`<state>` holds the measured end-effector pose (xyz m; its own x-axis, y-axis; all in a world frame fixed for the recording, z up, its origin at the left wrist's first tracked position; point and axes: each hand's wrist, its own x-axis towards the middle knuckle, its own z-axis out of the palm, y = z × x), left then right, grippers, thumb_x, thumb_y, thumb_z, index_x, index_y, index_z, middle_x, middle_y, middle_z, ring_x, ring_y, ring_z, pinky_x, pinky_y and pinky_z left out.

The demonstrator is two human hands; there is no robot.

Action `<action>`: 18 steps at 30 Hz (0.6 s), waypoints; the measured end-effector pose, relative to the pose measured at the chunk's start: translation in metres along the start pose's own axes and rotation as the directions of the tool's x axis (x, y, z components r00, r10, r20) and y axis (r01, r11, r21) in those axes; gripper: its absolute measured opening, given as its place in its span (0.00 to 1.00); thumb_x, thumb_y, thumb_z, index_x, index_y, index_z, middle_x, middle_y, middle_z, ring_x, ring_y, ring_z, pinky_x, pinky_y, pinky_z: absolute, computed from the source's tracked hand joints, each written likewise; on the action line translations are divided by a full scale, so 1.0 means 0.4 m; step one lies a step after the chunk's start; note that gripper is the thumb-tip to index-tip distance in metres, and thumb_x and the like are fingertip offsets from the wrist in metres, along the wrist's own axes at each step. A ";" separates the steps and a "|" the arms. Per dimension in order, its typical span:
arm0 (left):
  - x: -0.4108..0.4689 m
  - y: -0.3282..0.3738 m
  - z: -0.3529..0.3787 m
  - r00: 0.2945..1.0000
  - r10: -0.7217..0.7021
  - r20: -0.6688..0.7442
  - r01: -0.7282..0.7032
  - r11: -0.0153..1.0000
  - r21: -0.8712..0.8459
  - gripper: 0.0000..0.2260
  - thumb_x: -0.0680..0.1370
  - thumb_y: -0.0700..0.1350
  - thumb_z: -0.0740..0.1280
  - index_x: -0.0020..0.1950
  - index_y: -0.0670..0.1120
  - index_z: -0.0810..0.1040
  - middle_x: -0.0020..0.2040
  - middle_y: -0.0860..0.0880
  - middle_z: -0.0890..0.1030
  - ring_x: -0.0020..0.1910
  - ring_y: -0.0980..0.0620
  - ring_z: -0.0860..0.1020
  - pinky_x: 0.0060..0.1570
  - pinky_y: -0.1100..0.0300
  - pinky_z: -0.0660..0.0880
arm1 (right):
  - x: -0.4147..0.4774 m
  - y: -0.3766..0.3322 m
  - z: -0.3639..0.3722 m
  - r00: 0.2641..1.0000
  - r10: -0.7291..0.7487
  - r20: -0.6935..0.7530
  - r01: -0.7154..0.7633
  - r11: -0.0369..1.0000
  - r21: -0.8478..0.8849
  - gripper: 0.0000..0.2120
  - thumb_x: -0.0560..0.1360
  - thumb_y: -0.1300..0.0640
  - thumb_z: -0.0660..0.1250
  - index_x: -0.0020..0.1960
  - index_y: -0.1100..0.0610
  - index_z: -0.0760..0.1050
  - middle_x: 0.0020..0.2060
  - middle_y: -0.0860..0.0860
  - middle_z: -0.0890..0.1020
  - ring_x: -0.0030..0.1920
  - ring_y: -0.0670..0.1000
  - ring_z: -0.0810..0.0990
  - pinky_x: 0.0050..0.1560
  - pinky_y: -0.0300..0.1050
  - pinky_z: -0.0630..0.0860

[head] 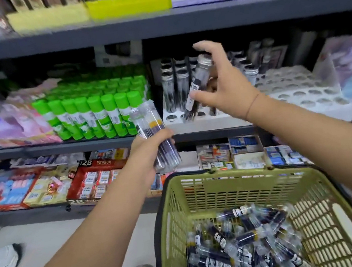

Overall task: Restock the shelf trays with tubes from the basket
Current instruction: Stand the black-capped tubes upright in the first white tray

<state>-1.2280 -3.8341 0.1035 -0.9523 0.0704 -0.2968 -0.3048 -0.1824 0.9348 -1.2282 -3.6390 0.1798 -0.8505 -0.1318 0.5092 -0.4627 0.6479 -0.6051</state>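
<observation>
My right hand [222, 84] holds one clear tube [197, 86] with a silver cap, tilted, its lower end over the holes of the white shelf tray [205, 120]. Several tubes [171, 85] stand upright in that tray's back rows. A small bunch of clear tubes [154, 134] with dark refills is gripped in my left hand [150, 153], in front of the shelf edge. Below, an olive green basket [224, 185] holds several more tubes [241, 247] lying in a heap.
Green glue sticks [96, 113] fill the shelf left of the tray. A second white holed tray [297, 88] stands to the right. Eraser boxes [92, 181] and small packs line the lower shelf. Shoes [0, 265] show on the floor at left.
</observation>
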 end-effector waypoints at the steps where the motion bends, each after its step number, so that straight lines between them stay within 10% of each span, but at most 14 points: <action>1: 0.006 -0.005 0.002 1.000 -0.005 -0.018 0.005 1.000 0.002 0.06 0.72 0.39 0.73 0.45 0.45 0.79 0.37 0.44 0.82 0.37 0.45 0.80 0.40 0.51 0.79 | 0.024 -0.003 0.003 1.000 -0.010 -0.002 0.010 0.998 -0.058 0.30 0.72 0.56 0.70 0.69 0.51 0.59 0.45 0.57 0.77 0.34 0.55 0.76 0.40 0.52 0.76; 18: 0.036 -0.024 -0.006 0.995 -0.095 -0.024 0.094 0.995 -0.025 0.21 0.68 0.44 0.78 0.58 0.46 0.77 0.52 0.41 0.83 0.50 0.46 0.83 0.43 0.48 0.80 | 0.137 0.008 0.094 0.997 0.010 0.071 0.005 0.979 -0.204 0.19 0.74 0.54 0.68 0.61 0.55 0.64 0.36 0.59 0.78 0.35 0.56 0.76 0.42 0.50 0.74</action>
<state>-1.2387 -3.8338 0.0899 -0.9191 0.0636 -0.3889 -0.3935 -0.1992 0.8975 -1.2856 -3.6723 0.1828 -0.8704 -0.1783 0.4589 -0.4062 0.7867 -0.4649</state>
